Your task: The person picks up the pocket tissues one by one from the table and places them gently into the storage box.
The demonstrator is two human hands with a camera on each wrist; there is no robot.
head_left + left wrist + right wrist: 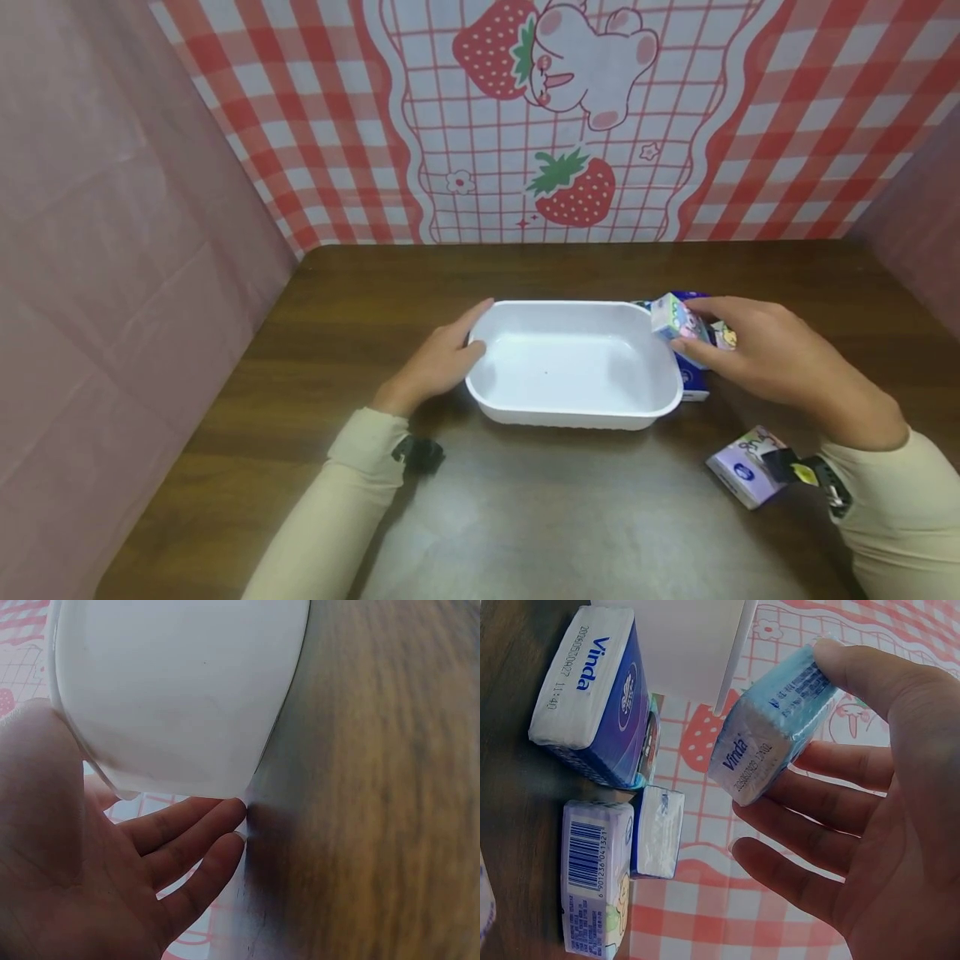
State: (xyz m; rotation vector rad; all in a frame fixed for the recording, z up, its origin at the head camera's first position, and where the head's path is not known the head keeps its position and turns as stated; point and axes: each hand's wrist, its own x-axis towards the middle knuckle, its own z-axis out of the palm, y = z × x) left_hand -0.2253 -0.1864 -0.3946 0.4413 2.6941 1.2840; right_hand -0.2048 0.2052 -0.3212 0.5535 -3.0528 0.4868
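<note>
A white plastic basin [570,367] stands on the table with nothing inside it. My left hand [435,358] grips its left end, thumb over the rim and fingers against the outer wall [180,697]. Past the basin's right rim, my right hand [780,350] holds a small light blue pack of tissues [776,720] between thumb and fingers, raised and tilted. Beneath that hand lies a dark blue tissue pack [693,383], partly hidden by basin and hand. "Vinda" is printed on both packs.
A lilac tissue pack [742,471] lies near my right wrist. In the right wrist view, another lilac pack [596,877] and a smaller blue-edged pack [660,832] stand beside the dark blue one. A red checked strawberry cloth [573,192] hangs behind the wooden table [360,283].
</note>
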